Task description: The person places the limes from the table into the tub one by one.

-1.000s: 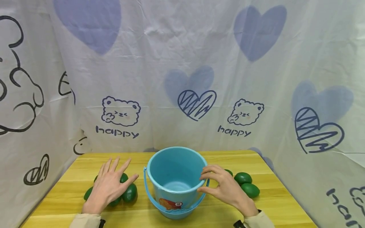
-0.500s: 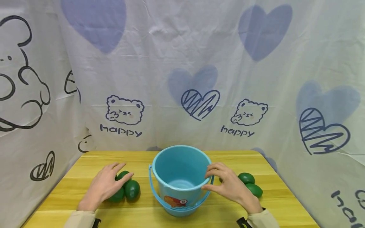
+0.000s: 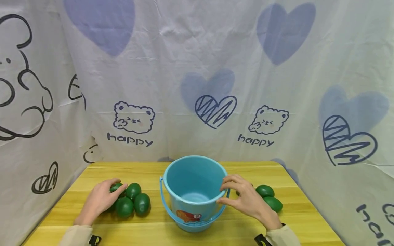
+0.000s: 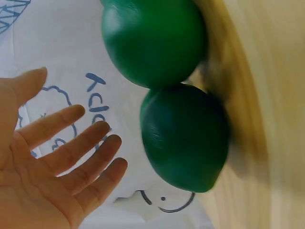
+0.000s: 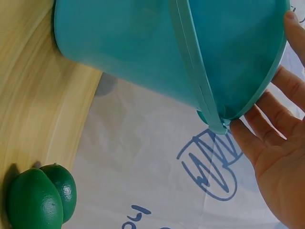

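Observation:
A light blue bucket stands upright in the middle of the table, its handle hanging down in front. My right hand touches the bucket's right rim with fingertips and thumb; in the right wrist view its fingers lie loosely against the rim's outside. On the left, my left hand hovers over a cluster of glossy dark green oval fruits, partly covering some. The left wrist view shows its fingers spread and relaxed, apart from a green fruit with a slightly pointed end.
More green fruits lie right of the bucket, partly behind my right hand. The wooden table ends at a white printed cloth, which hangs at the back and both sides.
My left hand has drawn left and its spread fingers have bent, uncovering more of the left fruits. My right hand stays at the bucket's rim. The view has shifted slightly.

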`<state>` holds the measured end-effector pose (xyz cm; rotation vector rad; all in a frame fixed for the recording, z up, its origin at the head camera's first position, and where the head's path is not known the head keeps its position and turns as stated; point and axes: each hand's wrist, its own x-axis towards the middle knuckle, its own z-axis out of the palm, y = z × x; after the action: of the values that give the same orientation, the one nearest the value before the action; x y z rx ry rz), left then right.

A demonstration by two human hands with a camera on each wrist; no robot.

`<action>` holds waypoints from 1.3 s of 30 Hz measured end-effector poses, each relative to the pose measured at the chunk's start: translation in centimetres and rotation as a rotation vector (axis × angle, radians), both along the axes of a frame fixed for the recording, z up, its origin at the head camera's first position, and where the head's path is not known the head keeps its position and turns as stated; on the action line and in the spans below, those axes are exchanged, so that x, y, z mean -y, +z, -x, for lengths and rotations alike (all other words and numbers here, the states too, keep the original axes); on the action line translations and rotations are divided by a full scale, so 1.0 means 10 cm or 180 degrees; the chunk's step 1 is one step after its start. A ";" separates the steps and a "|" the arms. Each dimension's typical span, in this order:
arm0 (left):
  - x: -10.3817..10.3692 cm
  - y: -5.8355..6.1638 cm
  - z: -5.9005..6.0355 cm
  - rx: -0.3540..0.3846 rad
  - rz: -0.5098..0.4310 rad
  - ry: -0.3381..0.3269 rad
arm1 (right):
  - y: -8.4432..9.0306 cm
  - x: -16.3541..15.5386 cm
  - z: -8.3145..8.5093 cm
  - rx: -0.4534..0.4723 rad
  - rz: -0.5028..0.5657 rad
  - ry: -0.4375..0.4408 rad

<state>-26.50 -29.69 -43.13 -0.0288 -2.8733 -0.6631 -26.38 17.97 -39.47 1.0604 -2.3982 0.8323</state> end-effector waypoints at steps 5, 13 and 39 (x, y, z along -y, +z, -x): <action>0.10 -0.03 -0.02 0.0116 -0.0012 0.0149 | 0.00 0.00 0.00 0.0005 -0.0005 -0.0021; 0.23 -0.08 -0.06 0.0505 0.0011 0.0504 | 0.01 0.00 -0.01 0.0094 -0.0057 -0.0046; 0.36 -0.26 -0.01 0.0992 -0.0492 0.0362 | 0.05 -0.01 0.00 0.0162 -0.0095 -0.0010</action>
<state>-26.35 -33.28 -45.69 0.2819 -3.0739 -0.9388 -26.35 18.08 -39.00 1.0588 -2.4610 0.8342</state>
